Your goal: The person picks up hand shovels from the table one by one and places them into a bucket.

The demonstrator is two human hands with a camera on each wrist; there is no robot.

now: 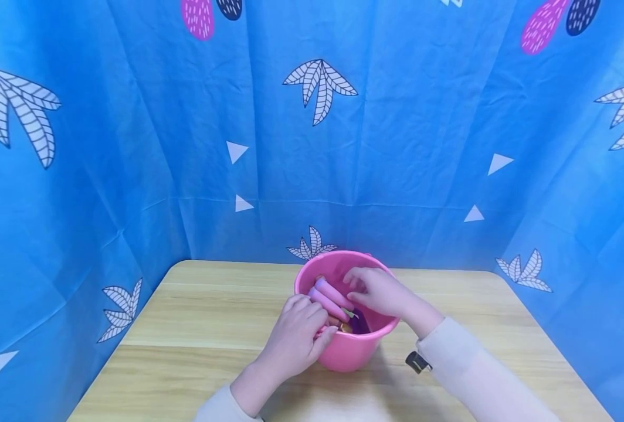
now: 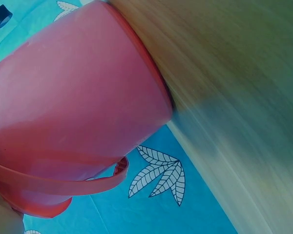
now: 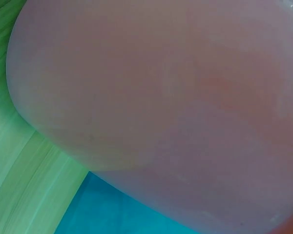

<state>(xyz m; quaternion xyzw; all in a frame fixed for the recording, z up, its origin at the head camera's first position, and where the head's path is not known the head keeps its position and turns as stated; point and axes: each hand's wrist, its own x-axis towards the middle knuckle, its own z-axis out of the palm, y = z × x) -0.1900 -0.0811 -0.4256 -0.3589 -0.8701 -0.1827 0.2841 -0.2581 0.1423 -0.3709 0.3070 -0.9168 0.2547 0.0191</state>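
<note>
A pink bucket (image 1: pixel 345 354) stands on the table, its mouth tilted towards the head camera. My left hand (image 1: pixel 295 335) grips its near left rim, thumb along the edge. My right hand (image 1: pixel 379 291) reaches over the right side into the mouth, fingers loosely bent, and nothing shows between them. Inside lie pink rod-shaped pieces (image 1: pixel 329 303) with purple ends, a dark purple piece (image 1: pixel 361 322) and a bit of green; their lower parts are hidden. The bucket's outer wall (image 2: pixel 73 87) fills much of the left wrist view, and its side (image 3: pixel 151 107) covers most of the right wrist view.
The bucket's pink carrying handle (image 2: pixel 63 186) hangs along its side. Under everything is a light wooden table (image 1: pixel 212 299) with rounded back corners. Blue patterned cloth (image 1: pixel 396 146) hangs closely behind it and at both sides.
</note>
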